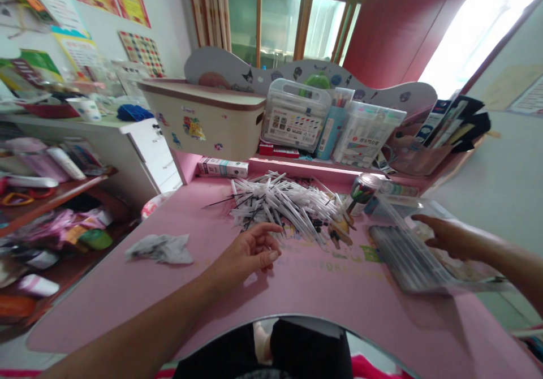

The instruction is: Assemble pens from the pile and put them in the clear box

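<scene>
Pale, thin sticks that look like pen refills, many with dark ends, lie in a loose pile (288,198) on the pink table. In front of the pile my left hand (257,249) hovers low, its fingers apart and loosely bent, with nothing in them. On the right, my right hand (443,236) is over a clear plastic box (401,215), index finger stretched out and thumb apart. Whether it touches the box's clear wall or lid I cannot tell. Inside the box several grey sticks (407,254) lie side by side.
A crumpled white tissue (161,249) lies at left. Behind the pile stand a small carton (223,167) and a can (363,189). The shelf above bears a lidded cream bin (207,121), a marker case (296,116), and a pen holder (424,155).
</scene>
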### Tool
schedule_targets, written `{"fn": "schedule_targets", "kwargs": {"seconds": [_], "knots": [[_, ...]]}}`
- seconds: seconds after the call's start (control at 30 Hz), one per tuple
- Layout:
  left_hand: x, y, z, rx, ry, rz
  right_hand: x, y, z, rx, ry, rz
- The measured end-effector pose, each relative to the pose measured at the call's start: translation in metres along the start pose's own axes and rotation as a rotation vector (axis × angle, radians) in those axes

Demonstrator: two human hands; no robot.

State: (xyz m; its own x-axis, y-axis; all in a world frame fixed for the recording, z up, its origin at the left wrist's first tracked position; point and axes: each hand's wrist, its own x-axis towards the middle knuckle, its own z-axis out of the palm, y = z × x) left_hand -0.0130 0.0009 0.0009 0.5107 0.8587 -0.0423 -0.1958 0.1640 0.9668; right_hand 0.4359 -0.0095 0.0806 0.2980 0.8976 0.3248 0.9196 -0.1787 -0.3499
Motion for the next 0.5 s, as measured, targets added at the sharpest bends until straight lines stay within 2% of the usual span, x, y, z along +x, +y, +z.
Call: {"fn": "schedule_targets", "kwargs": {"seconds": [0.07,0.1,0.17,0.23,0.33,0.43,0.5], "knots": [[0.001,0.000,0.001,-0.006,0.013,0.002,0.005,-0.012,-0.016,-0.136,-0.190,-0.043],[0.001,0.000,0.001,-0.011,0.023,0.003,0.005,-0.021,-0.024,-0.215,-0.231,-0.079],[0.001,-0.001,0.004,-0.032,0.058,0.000,-0.001,-0.047,-0.035,-0.314,-0.198,-0.165],[0.001,0.000,0.006,-0.070,0.127,-0.009,-0.015,-0.078,-0.037,-0.295,-0.189,-0.278],[0.001,0.000,0.009,-0.097,0.245,-0.013,-0.038,-0.126,-0.016,-0.175,-0.264,-0.474],[0.001,0.000,0.006,-0.074,0.301,-0.015,-0.050,-0.162,0.023,-0.136,-0.502,-0.518],[0.003,-0.002,0.004,-0.060,0.312,-0.024,-0.052,-0.177,0.049,-0.203,-0.558,-0.457]]}}
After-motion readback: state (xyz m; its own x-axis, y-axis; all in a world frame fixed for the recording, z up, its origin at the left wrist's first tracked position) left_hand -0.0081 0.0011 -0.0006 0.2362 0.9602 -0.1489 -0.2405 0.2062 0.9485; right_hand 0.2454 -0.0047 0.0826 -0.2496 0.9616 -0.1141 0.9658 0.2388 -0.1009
